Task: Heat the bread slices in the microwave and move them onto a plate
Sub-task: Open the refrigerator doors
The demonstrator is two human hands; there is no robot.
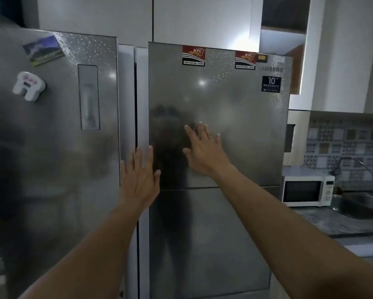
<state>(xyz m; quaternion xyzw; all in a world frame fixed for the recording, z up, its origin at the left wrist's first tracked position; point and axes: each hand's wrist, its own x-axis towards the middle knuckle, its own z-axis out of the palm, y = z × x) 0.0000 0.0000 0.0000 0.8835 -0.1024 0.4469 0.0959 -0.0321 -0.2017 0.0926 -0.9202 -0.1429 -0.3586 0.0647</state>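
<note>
A tall silver fridge fills the view, with a left door [51,137] and a right upper door [235,117]. My left hand [139,178] is spread flat over the gap between the doors, holding nothing. My right hand [203,149] is flat, fingers apart, against the right upper door. A white microwave [306,189] with its door closed stands on the counter to the right of the fridge. No bread slices and no plate are in view.
A steel sink [362,203] with a curved tap [354,164] lies right of the microwave, set in a dark counter [332,223]. Magnets and stickers sit on the fridge doors. White cabinets hang above.
</note>
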